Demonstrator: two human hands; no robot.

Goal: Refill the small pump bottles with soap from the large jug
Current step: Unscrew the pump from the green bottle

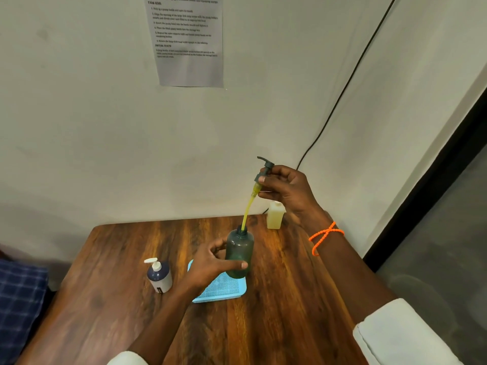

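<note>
The right hand (286, 189) pinches the dark pump head (264, 170) between thumb and fingertips, raised above the green pump bottle (239, 252), with the yellow dip tube (248, 210) curving down so that only its lower end sits in the bottle's neck. The left hand (210, 262) wraps the bottle's side, fingers curled round it, steadying it upright over the blue mat (224, 289) on the wooden table (276, 325). The tube looks coated in soap, so a hasty lift or swing could well drip onto the table or flick soap as the bent tube springs free. A loose left grip might let the light bottle tip. The pale soap jug (275, 216) stands at the table's far edge, just behind the right wrist, where an elbow sweep could knock it. A second white-pump bottle (159, 276) stands to the left, well apart
</note>
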